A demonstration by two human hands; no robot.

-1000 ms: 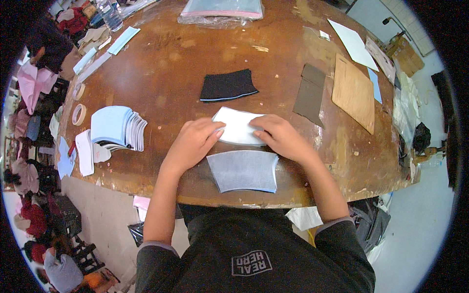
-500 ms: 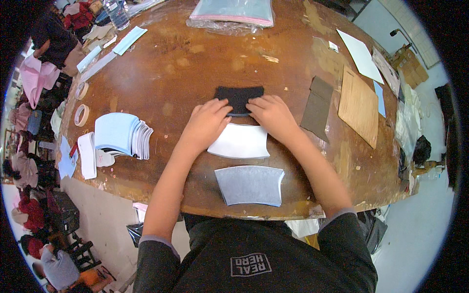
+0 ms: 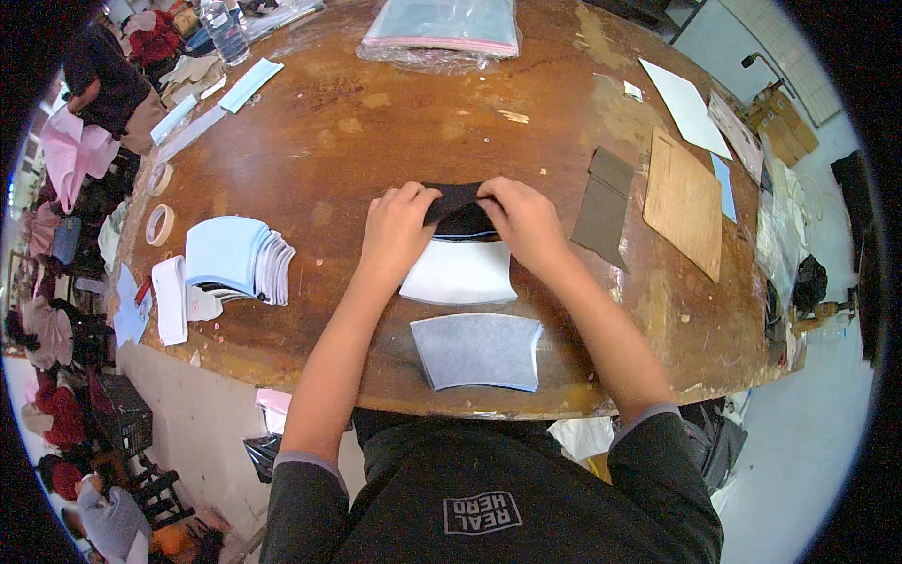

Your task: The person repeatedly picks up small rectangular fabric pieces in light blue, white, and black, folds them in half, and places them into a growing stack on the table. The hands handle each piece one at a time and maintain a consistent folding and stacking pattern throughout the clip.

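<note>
Both hands pinch a black curved fabric piece (image 3: pixel 460 224) in the middle of the table. My left hand (image 3: pixel 398 230) has its closed fingers at the piece's left end, and my right hand (image 3: pixel 526 218) grips the upper right corner. The top edge is bent up between them, and a thin pale-blue edge shows below the black. Just on the near side lies a white curved piece (image 3: pixel 458 273). Closer to my body rests a small stack of grey-blue curved pieces (image 3: pixel 477 352) with lighter edges.
To the left stands a fanned stack of light-blue curved pieces (image 3: pixel 224 252) beside a white strip (image 3: pixel 169 299) and tape rolls (image 3: pixel 160 225). Brown card (image 3: pixel 602 209) and a tan board (image 3: pixel 684 207) lie right. A plastic-wrapped pack (image 3: pixel 440 33) sits at the far edge.
The black piece lay flat under my fingers; now its far edge is lifted and bent toward me. Both hands have shifted their hold to that edge.
</note>
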